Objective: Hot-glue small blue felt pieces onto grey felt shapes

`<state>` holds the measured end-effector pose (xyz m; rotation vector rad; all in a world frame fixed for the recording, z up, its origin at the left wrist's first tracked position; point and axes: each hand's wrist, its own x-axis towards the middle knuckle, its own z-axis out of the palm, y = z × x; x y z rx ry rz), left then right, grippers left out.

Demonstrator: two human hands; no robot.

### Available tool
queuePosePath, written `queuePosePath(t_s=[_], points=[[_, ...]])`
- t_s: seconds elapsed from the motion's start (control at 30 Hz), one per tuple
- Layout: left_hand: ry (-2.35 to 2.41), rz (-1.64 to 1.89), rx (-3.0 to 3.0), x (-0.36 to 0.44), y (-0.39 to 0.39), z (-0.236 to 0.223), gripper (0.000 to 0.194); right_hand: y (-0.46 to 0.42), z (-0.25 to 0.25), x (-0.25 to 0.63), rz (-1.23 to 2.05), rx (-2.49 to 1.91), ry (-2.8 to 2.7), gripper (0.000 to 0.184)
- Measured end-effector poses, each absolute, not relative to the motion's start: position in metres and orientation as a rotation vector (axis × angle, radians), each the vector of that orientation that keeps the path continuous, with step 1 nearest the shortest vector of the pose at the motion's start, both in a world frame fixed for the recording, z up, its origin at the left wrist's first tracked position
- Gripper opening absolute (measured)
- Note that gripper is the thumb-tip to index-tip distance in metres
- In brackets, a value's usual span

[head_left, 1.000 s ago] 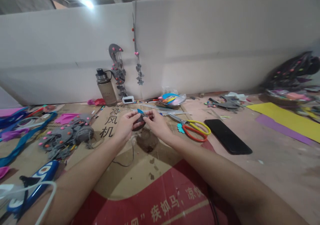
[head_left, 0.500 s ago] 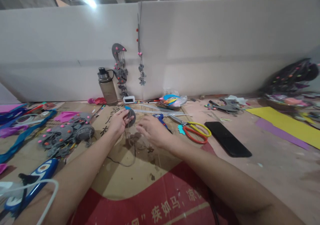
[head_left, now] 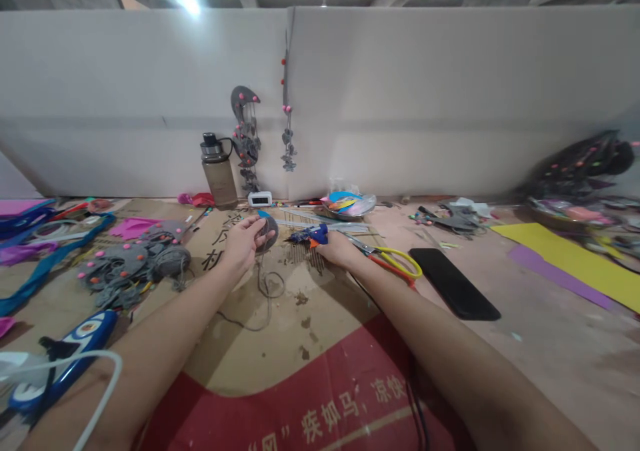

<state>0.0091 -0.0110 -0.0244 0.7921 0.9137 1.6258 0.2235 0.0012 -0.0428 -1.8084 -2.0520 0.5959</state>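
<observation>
My left hand (head_left: 243, 243) pinches a round grey felt piece (head_left: 271, 232) with a bit of blue at its top edge. From it a thin grey cord (head_left: 263, 284) trails down in loops onto the cardboard sheet (head_left: 240, 364). My right hand (head_left: 339, 247) is closed around a blue glue gun (head_left: 315, 235) with an orange trigger, its nozzle pointing left toward the felt piece but apart from it. Just right of that hand lie scissors (head_left: 400, 262) with yellow and red handles, partly covered by my wrist.
A black phone (head_left: 454, 284) lies right of the scissors. Grey felt pieces with pink pompoms (head_left: 135, 261) pile up at left. A bottle (head_left: 219, 174), a small white digital display (head_left: 260, 199) and a dish of coloured scraps (head_left: 350, 204) stand along the white partition (head_left: 425, 91).
My right hand has reached away from the felt piece and taken hold of the glue gun, which has swung to point left. My left hand keeps its pinch on the felt.
</observation>
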Motion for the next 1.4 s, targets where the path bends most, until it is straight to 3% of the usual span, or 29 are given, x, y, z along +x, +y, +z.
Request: queuePosePath(t_s=[0.23,0.37,0.67,1.4], points=[[0.962,1.665,0.784,0.013,-0.013,-0.022,0.010,-0.013,-0.031,0.203,0.905,-1.171,-1.524,0.044],[0.967,1.653,0.839,0.014,-0.014,-0.022,0.013,-0.032,-0.020,0.190,1.075,-0.841,-1.514,0.039],[1.047,1.704,0.839,0.021,-0.019,-0.017,0.010,-0.048,-0.017,0.189,0.502,-1.004,-1.901,0.026],[1.061,1.739,0.925,0.019,-0.020,-0.021,0.022,-0.049,-0.023,0.185,0.406,-1.153,-1.924,0.029]])
